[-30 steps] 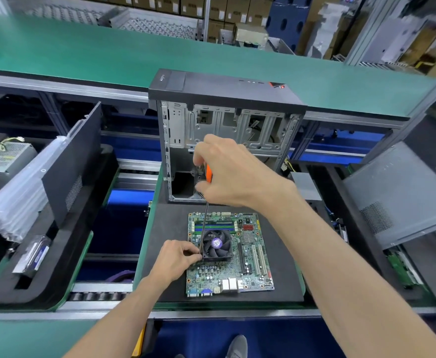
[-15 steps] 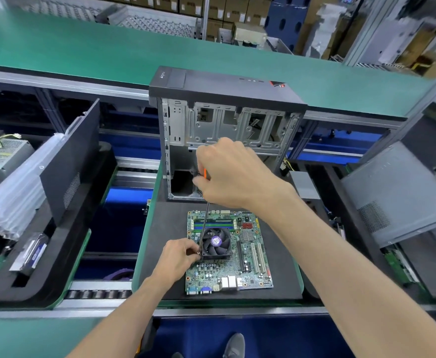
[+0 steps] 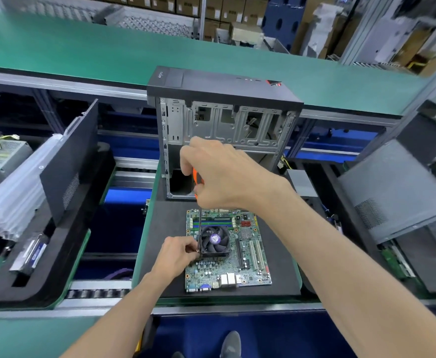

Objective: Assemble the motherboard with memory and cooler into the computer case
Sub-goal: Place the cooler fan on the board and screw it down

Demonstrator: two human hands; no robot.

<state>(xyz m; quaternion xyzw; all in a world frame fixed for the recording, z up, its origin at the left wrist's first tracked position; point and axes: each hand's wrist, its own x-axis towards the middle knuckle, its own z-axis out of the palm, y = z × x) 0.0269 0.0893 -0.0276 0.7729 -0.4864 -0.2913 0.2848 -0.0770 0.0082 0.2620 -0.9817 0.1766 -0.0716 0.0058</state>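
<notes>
I'm fastening the cooler (image 3: 214, 240) to the motherboard (image 3: 247, 257): my right hand (image 3: 219, 174) grips the screwdriver (image 3: 199, 223), my left hand (image 3: 179, 255) pinches its tip at the corner screw, so next comes steady downward turning.

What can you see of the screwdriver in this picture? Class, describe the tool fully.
The screwdriver has an orange handle, mostly hidden inside the right hand, whose grip curls round its top. A thin dark shaft runs almost straight down from it, upright, to the near-left corner of the black cooler on the green motherboard. The left hand pinches near the tip, steadying it. The tip itself is too small to make out.
</notes>
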